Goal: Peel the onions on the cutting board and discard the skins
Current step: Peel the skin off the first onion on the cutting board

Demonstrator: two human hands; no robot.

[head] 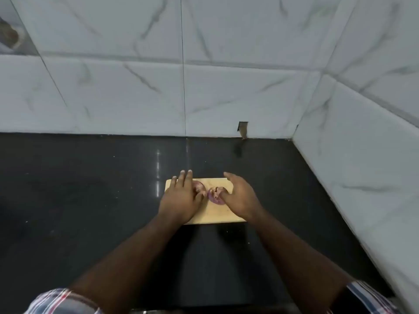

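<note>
On the cutting board (213, 214), two purple onions: the left hand (181, 198) lies flat-fingered over the left onion (199, 186), the right hand (238, 198), fingers apart, touches the right onion (214, 196). Round onions could roll off onto the table (90, 189) under a loose grip.

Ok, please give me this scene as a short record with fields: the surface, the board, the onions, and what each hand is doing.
surface: dark countertop in a corner of white tiled walls
board: wooden cutting board, lying flat on the countertop
onions: two purple onions on the board, left onion and right onion
left hand: fingers straight, resting over the left onion
right hand: fingers relaxed, thumb touching the right onion
skins: cannot tell whether any are off
</note>
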